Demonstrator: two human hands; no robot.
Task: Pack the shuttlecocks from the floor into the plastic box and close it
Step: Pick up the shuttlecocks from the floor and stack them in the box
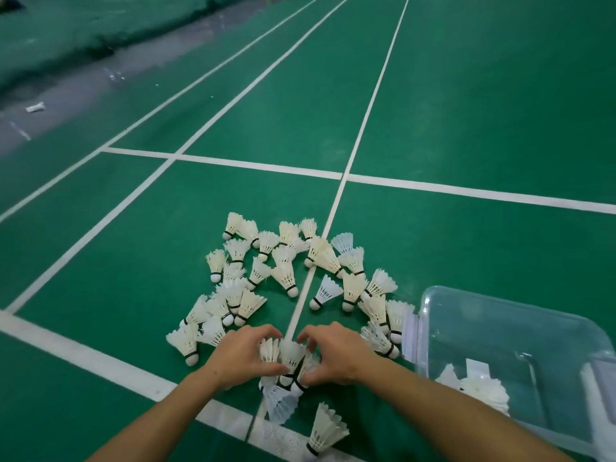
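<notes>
- White feathered shuttlecocks (pixel 286 275) lie scattered in a loose pile on the green court floor.
- Clear plastic box (pixel 500 331) sits open just right of the pile, a few shuttlecocks inside.

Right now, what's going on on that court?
A person is gathering shuttlecocks off the green floor. The left hand and right hand cup a small bunch of shuttlecocks between them. Most of the pile is on the floor. The clear plastic box at right stands open, holding only a few.
</notes>
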